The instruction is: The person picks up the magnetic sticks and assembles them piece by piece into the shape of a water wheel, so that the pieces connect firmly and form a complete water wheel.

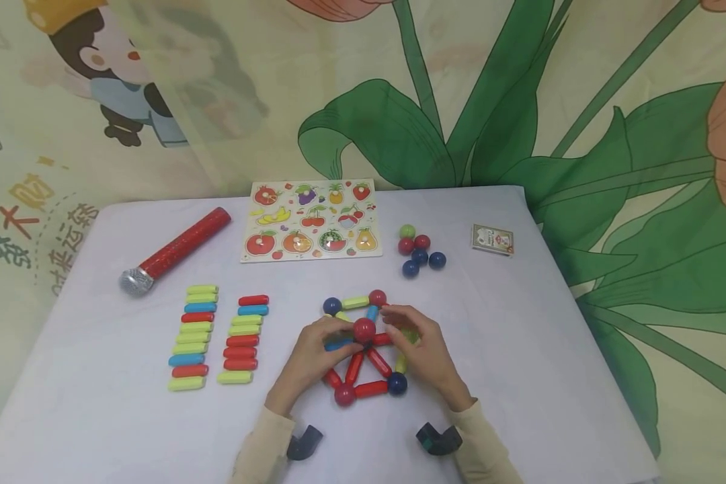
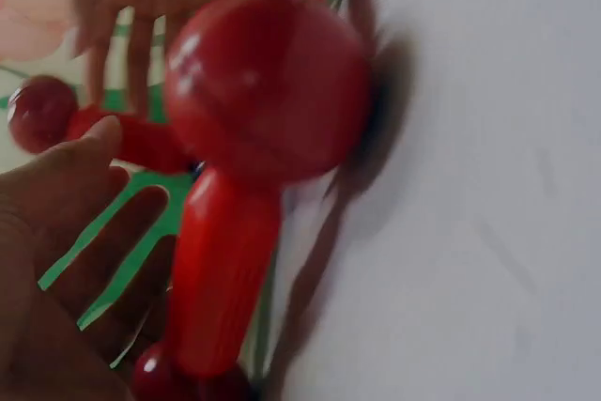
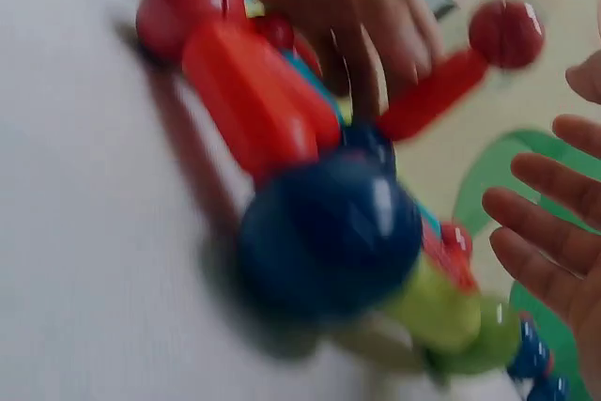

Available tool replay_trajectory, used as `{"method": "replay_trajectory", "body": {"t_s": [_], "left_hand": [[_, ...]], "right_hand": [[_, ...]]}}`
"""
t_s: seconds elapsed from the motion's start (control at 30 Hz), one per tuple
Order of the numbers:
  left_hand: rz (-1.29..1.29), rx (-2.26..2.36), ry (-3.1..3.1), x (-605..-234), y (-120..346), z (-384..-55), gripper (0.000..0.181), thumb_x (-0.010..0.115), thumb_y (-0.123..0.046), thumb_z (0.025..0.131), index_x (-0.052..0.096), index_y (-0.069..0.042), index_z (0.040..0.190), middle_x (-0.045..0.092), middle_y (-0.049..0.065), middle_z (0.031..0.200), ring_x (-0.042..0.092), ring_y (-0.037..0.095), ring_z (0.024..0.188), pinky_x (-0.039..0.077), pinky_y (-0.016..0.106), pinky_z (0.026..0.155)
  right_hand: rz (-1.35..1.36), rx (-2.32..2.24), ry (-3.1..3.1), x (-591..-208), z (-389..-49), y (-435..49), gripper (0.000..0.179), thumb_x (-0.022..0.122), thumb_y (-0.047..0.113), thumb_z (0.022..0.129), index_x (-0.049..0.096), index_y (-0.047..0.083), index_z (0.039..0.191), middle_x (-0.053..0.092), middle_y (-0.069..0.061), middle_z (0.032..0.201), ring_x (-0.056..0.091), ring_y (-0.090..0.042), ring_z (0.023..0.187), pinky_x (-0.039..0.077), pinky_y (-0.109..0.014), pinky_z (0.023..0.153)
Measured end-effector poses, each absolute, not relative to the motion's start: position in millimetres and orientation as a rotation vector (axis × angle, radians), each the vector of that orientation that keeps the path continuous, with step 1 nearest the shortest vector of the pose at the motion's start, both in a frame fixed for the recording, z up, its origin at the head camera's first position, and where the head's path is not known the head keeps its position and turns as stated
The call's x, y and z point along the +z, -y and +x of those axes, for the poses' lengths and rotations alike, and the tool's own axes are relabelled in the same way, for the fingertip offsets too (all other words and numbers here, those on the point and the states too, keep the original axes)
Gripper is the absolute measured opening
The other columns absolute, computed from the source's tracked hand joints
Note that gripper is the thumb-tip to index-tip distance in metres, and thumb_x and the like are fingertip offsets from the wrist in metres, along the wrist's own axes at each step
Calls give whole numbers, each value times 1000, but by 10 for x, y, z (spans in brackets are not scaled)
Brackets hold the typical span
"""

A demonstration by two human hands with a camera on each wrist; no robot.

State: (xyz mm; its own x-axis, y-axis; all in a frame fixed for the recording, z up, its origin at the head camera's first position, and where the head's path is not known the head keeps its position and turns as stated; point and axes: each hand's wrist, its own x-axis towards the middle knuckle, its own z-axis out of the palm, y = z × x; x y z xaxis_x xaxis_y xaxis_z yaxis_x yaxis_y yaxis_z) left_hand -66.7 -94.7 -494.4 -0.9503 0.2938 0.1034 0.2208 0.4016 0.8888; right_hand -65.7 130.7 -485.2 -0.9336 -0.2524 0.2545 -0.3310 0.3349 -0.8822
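A wheel-like frame of short rods and balls lies on the table, with a red ball (image 1: 344, 394) and a dark blue ball (image 1: 397, 384) at its near corners. From its middle a red rod (image 3: 437, 93) stands up, topped by a red ball (image 1: 364, 330). My left hand (image 1: 314, 346) is beside this ball on the left, fingers extended; its thumb overlaps the upright rod in the left wrist view, and contact is unclear. On the other side my right hand (image 1: 425, 344) hovers, fingers spread and apart from the rod in the right wrist view. The hands hide parts of the frame.
Two columns of loose rods, including a red rod (image 1: 240, 364), lie left. Farther back are a red microphone (image 1: 178, 247), a fruit picture board (image 1: 312, 220), several loose balls including a blue ball (image 1: 437, 260), and a small card box (image 1: 493, 240).
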Motion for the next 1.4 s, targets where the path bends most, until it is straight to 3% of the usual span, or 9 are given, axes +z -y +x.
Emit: {"method": "replay_trajectory", "body": {"t_s": [0.2,0.37,0.47,0.73,1.13,1.4], "left_hand": [[188,1690,-2744,-4853,1434,-786,30,69,-21,89,67,-14,118,66,1,115,58,21,111,48,45,96],[-290,1750,-2770,-4794,1965,-994,34,62,-21,94,60,-14,127,58,6,129,52,23,123,43,41,103],[-429,1664,-2672,-4786,2140,-1074,40,59,-24,96,54,-15,135,52,7,137,46,26,130,41,43,105],[-382,1450,-2617,-4831,2209,-1162,44,59,-20,96,51,-11,138,50,13,138,42,32,130,40,48,105],[-301,1381,-2595,-4828,2214,-1202,43,60,-19,95,52,-8,136,51,16,134,42,33,125,43,49,102],[-300,1487,-2735,-4769,2140,-1202,40,62,-28,94,57,-14,131,58,8,129,51,27,120,42,49,103]], "right_hand": [[242,1617,2522,-4989,-687,-1566,27,59,5,94,61,2,120,67,-9,115,63,-23,104,52,-31,89],[163,1643,2485,-5070,-718,-1685,24,60,10,95,62,5,118,68,-7,110,64,-20,100,50,-21,84],[147,1687,2476,-5108,-726,-1701,24,59,11,95,62,4,118,68,-8,109,65,-21,100,50,-18,85],[108,1768,2456,-5169,-743,-1696,21,57,9,96,63,6,116,67,-8,107,67,-20,101,50,-20,90],[103,1727,2461,-5191,-762,-1712,19,56,13,97,64,8,113,69,-7,104,68,-19,94,52,-20,85],[81,1726,2467,-5181,-747,-1705,19,56,12,97,64,6,113,69,-7,105,67,-18,95,51,-19,87]]}}
